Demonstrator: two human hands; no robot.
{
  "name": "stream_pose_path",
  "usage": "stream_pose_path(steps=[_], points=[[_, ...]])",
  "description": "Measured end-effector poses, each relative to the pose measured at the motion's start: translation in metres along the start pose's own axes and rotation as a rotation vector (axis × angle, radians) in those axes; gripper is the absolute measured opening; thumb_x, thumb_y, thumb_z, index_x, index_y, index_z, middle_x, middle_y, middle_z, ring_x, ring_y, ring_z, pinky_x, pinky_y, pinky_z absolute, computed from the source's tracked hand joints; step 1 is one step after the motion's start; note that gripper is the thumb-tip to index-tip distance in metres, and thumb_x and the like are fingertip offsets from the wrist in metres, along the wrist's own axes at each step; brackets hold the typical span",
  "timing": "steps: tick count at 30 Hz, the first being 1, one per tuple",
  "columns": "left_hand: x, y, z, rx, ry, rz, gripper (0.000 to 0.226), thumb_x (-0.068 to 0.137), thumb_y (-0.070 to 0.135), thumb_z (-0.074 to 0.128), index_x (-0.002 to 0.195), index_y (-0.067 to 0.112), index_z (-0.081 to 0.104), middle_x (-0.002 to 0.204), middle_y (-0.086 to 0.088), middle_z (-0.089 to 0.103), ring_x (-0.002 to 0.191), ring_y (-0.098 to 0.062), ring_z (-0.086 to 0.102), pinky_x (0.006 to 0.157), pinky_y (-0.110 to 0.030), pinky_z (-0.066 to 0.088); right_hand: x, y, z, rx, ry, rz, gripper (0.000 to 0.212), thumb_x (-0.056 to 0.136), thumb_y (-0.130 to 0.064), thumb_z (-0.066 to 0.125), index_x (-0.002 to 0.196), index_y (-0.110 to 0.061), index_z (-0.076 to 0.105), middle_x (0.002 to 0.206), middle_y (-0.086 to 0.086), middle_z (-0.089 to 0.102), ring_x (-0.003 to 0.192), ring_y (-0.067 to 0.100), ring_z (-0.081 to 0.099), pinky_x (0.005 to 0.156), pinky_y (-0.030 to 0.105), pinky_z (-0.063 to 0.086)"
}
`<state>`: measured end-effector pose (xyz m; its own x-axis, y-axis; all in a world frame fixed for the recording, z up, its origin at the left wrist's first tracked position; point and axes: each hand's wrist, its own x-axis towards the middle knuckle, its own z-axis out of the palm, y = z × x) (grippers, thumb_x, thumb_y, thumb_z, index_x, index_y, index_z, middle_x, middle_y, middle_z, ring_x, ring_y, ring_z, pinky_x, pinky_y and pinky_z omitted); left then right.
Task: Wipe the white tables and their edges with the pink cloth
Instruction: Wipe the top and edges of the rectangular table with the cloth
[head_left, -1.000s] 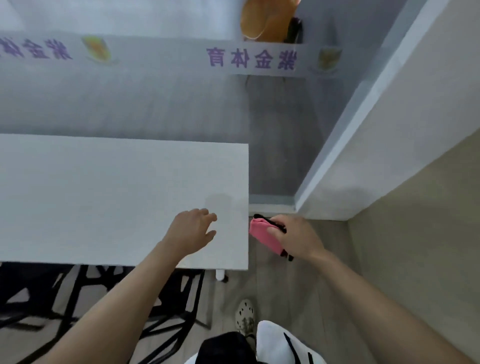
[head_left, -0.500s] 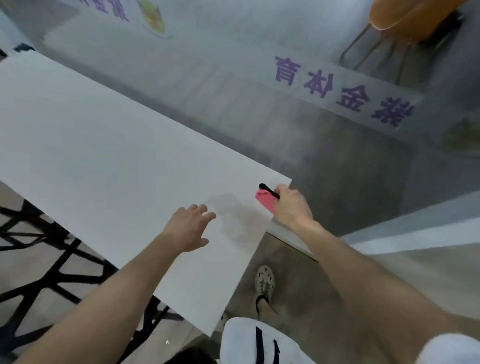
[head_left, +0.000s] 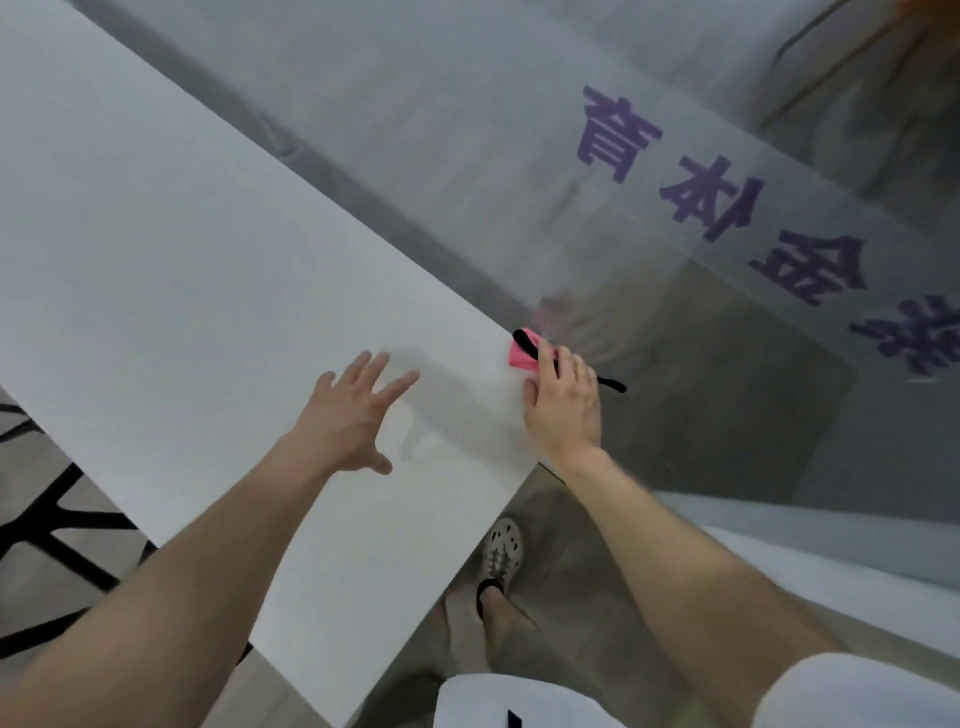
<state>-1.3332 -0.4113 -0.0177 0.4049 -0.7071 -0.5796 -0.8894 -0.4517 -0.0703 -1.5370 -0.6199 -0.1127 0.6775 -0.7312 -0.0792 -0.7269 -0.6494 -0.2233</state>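
Pink cloth (head_left: 519, 356) clutched in right grip (head_left: 563, 405) at table (head_left: 208, 260) corner; left grip (head_left: 348, 415) splayed.

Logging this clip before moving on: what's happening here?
A person stands at the end of a white table, wiping it. The right hand grips a pink cloth and holds it against the table's far corner, right at the edge beside the glass wall. The left hand is open, fingers spread over the tabletop near that corner. Whether it touches the surface is unclear.
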Motion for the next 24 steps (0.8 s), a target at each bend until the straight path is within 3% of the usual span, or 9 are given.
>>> stream_pose_path(steps=[2,5,10,14,17,21,24], points=[[0.019,-0.003,0.001,-0.003,0.002,-0.038,0.151,0.064,0.072,0.091,0.165,0.051,-0.019,0.177,-0.007,-0.025,0.166,-0.035,-0.013,0.129,-0.062,0.021,-0.003,-0.001,0.0,-0.056,-0.021,0.0,0.068,0.105,-0.038,0.057,0.162,-0.007,0.038,0.152,0.024,0.052,0.14,0.044,0.051,0.123,0.056,0.038],[0.039,-0.002,0.006,-0.028,-0.006,-0.077,0.158,0.061,0.068,0.095,0.161,0.055,-0.025,0.177,-0.008,-0.027,0.166,-0.042,-0.01,0.122,-0.061,0.031,0.004,-0.028,0.003,-0.119,-0.049,0.042,0.083,0.096,-0.047,0.061,0.162,-0.002,0.037,0.15,0.027,0.05,0.135,0.048,0.049,0.123,0.059,0.034],[0.044,-0.003,0.014,-0.019,0.024,-0.069,0.159,0.059,0.07,0.095,0.161,0.054,-0.026,0.178,-0.01,-0.023,0.165,-0.044,-0.006,0.119,-0.056,0.036,0.067,-0.101,0.02,-0.117,-0.144,0.144,0.092,0.092,-0.068,0.042,0.157,-0.002,0.038,0.137,0.026,0.056,0.117,0.049,0.053,0.113,0.063,0.035],[0.043,-0.002,0.015,-0.004,0.041,-0.051,0.16,0.058,0.071,0.095,0.162,0.053,-0.025,0.179,-0.012,-0.02,0.165,-0.046,-0.002,0.118,-0.056,0.037,0.029,-0.045,0.01,-0.067,-0.079,0.03,0.086,0.1,-0.07,0.04,0.161,-0.009,0.034,0.139,0.02,0.054,0.127,0.042,0.052,0.118,0.055,0.037],[0.043,-0.001,0.015,-0.016,0.044,-0.055,0.16,0.059,0.067,0.096,0.162,0.053,-0.025,0.179,-0.011,-0.019,0.165,-0.045,-0.004,0.119,-0.059,0.035,-0.005,-0.01,-0.001,-0.069,-0.082,0.103,0.085,0.102,-0.072,0.039,0.161,-0.011,0.032,0.148,0.024,0.051,0.138,0.044,0.048,0.124,0.056,0.032],[0.044,-0.001,0.011,-0.011,0.04,-0.048,0.158,0.06,0.068,0.096,0.162,0.053,-0.024,0.179,-0.012,-0.017,0.165,-0.045,-0.003,0.119,-0.057,0.035,0.054,-0.089,0.012,-0.053,-0.074,0.155,0.09,0.095,-0.078,0.038,0.15,-0.007,0.045,0.136,0.024,0.056,0.122,0.046,0.053,0.114,0.059,0.036],[0.043,-0.004,0.011,-0.01,0.049,-0.042,0.157,0.061,0.067,0.096,0.162,0.053,-0.024,0.18,-0.012,-0.015,0.166,-0.044,-0.002,0.12,-0.056,0.035,0.086,-0.133,0.014,0.011,-0.123,0.096,0.09,0.097,-0.076,0.035,0.156,-0.008,0.042,0.144,0.025,0.053,0.128,0.046,0.05,0.118,0.058,0.032]])
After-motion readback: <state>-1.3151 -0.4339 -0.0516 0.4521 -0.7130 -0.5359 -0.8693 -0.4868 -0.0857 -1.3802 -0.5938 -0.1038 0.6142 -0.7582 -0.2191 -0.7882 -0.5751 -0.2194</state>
